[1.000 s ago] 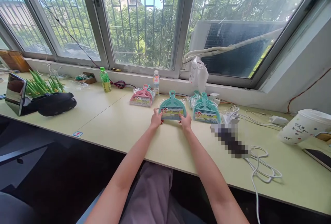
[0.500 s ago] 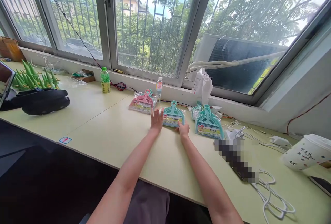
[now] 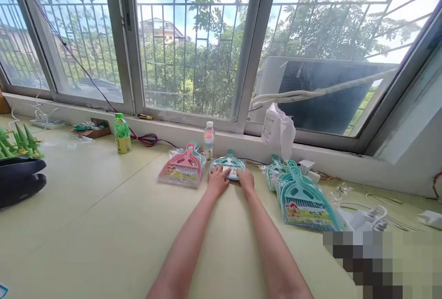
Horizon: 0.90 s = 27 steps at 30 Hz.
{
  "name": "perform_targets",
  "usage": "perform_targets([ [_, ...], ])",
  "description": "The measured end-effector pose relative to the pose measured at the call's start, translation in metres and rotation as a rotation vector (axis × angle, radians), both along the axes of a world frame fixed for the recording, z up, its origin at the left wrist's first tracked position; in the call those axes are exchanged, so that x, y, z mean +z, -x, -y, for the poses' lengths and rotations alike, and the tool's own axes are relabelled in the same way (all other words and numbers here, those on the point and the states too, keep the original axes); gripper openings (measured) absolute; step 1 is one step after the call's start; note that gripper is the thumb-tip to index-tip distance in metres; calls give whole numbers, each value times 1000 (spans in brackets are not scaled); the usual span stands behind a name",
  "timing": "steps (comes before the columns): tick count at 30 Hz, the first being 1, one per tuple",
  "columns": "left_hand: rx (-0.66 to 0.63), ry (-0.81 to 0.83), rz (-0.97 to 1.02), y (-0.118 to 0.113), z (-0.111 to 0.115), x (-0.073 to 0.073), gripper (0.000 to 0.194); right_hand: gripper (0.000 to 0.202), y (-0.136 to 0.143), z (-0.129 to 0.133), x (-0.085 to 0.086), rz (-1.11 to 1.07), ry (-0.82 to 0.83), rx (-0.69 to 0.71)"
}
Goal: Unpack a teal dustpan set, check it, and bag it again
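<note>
A teal dustpan-and-brush set in clear wrap lies between my two hands, near the window sill. My left hand rests on its front left part, fingers over the wrap. At its right edge, my right hand grips the set with fingers bent. To the left lies a wrapped pink dustpan set, with a teal one partly hidden behind it. Wrapped teal dustpan sets are stacked on the right, overlapping each other.
A clear bottle stands behind the sets and a green bottle farther left. A white paper bag leans by the window. White cables and a black case lie on the table.
The view has moved closer to the table's back. The teal set between my hands is now farther back, near the sill, and my left hand has come onto it.
</note>
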<state>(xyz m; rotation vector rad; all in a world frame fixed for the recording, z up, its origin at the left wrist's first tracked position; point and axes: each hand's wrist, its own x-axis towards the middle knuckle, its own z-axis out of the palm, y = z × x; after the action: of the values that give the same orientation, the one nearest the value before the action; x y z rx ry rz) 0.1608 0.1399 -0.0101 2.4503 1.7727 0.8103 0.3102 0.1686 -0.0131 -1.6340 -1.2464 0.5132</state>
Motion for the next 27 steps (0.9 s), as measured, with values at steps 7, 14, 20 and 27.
perform_targets([
  [7,-65,25,-62,-1,-5,6,52,34,-1,-12,-6,126,66,-135],
  [14,-113,32,-75,3,-2,8,42,50,13,12,5,333,-191,-156],
  [20,-113,0,-77,-1,-7,7,39,43,20,48,15,511,-413,-18],
  [27,-210,-239,-129,2,4,12,45,45,-93,73,68,513,-173,-192],
])
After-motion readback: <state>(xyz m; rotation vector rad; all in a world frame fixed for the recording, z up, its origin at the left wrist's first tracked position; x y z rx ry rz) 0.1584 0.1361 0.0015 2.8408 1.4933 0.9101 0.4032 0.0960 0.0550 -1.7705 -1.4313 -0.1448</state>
